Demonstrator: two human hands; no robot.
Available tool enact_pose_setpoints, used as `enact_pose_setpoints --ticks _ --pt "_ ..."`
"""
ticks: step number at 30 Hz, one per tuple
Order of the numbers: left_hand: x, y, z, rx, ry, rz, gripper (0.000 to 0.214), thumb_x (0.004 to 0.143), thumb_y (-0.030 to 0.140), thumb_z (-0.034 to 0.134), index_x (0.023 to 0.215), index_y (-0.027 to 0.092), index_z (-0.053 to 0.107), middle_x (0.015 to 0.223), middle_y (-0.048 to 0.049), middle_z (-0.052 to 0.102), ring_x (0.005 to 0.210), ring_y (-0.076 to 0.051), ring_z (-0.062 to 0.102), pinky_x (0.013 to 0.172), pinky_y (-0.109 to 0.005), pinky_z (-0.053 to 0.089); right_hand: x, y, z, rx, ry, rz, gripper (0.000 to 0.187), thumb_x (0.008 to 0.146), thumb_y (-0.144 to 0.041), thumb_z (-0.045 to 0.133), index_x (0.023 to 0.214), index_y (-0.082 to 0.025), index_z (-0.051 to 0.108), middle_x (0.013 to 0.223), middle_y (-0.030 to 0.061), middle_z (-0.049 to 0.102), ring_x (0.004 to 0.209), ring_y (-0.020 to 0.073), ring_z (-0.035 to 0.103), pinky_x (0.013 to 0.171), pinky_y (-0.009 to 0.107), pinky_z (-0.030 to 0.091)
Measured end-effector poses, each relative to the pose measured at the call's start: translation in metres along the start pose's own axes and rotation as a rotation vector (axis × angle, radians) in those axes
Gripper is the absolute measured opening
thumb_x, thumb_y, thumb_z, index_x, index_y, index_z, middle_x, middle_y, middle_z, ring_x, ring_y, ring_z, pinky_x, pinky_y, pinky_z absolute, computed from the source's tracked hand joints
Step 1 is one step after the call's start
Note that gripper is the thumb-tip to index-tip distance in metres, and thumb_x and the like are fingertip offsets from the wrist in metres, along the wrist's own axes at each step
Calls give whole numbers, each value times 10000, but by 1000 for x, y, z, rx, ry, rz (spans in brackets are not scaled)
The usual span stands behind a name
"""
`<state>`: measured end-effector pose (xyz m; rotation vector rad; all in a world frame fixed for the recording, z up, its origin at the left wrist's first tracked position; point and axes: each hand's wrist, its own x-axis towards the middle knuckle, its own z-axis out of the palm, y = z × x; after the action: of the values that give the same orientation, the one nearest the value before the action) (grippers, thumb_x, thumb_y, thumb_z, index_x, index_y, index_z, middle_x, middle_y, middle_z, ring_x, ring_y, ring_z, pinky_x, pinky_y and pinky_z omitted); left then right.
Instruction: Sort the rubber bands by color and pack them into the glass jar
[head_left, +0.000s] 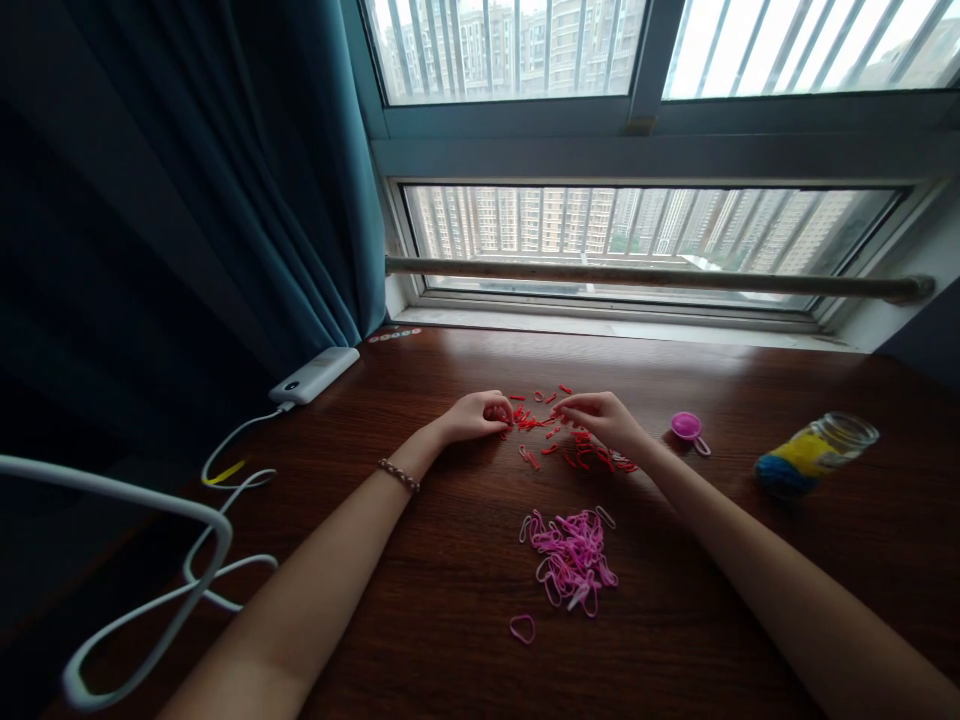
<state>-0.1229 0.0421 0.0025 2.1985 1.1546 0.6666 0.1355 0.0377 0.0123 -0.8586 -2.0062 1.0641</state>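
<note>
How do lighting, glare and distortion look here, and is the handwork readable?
Head view: strong backlight, the upper right window pane nearly washed out; head view: pale sheen on the far side of the table; head view: curtain darkens leftward; head view: white cable looms large, probably wide-angle stretch; head view: left hand and right hand discernible, individual red bands hard to separate.

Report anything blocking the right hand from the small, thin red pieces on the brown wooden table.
Nothing visible does; the right hand is among the small, thin red pieces. The loose pile of pink loops lies nearer the camera.
</note>
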Motion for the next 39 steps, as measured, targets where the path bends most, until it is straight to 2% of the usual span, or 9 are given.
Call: enact_pose_setpoints --ticks 2,4,9,15,19,23,30,33,39 --pt "0 0 0 -20 -25 -25 180 639 157 566 800 149 646 759 -14 587 636 -100 489 564 -201 382 2 15 1 -210 122 -114 237 814 -310 506 961 -225 671 985 65 670 931 210 595 833 371 459" --pt "1 1 0 -28 -28 -53 239 603 101 523 803 148 645 763 -16 596 650 -107 495 580 -209 390 3 27 2 -410 108 -184 240 815 -270 506 1001 -255 657 1080 54 638 1095 238 509 952 434 370" --pt "1 -1 1 -69 34 -86 290 562 71 454 783 142 628 740 -11 603 624 -106 487 563 -211 380 2 36 3 -556 9 -241 258 840 -229 447 980 -244 664 1073 49 640 1139 238 470 977 443 342" --pt "3 -7 0 -117 169 -169 165 648 164 484 765 138 597 627 18 538 534 -89 438 494 -200 336 3 24 1 -325 101 -167 247 822 -270 467 826 -213 708 945 62 677 905 210 607 840 355 452" --pt "3 -5 1 -43 123 -107 176 670 304 594 759 154 622 674 13 540 576 -94 444 527 -207 349 2 16 -3 -131 303 27 206 756 -336 559 760 -200 715 854 58 700 826 227 635 791 359 474" --pt "2 -1 3 44 95 -51 170 653 320 633 734 171 648 737 7 531 616 -95 460 572 -210 367 2 16 -6 249 354 206 256 689 -388 630 754 -154 710 794 75 708 799 230 650 780 357 498" --pt "4 -6 4 25 119 -73 149 662 300 618 698 156 632 714 12 535 582 -86 431 550 -207 358 2 25 -6 538 409 249 302 626 -404 702 721 -119 680 757 103 702 762 206 657 783 344 514" --pt "5 -9 5 -84 130 -143 165 680 294 600 741 140 611 619 24 535 534 -82 437 504 -197 346 2 26 -9 407 429 252 303 615 -399 701 740 -126 664 723 82 695 723 195 653 703 315 520" --pt "5 -9 4 -295 169 -182 203 670 270 614 808 122 597 706 -8 598 559 -79 489 505 -189 375 0 23 -9 -416 416 156 178 669 -357 655 683 -182 681 663 45 662 641 180 584 617 301 445"
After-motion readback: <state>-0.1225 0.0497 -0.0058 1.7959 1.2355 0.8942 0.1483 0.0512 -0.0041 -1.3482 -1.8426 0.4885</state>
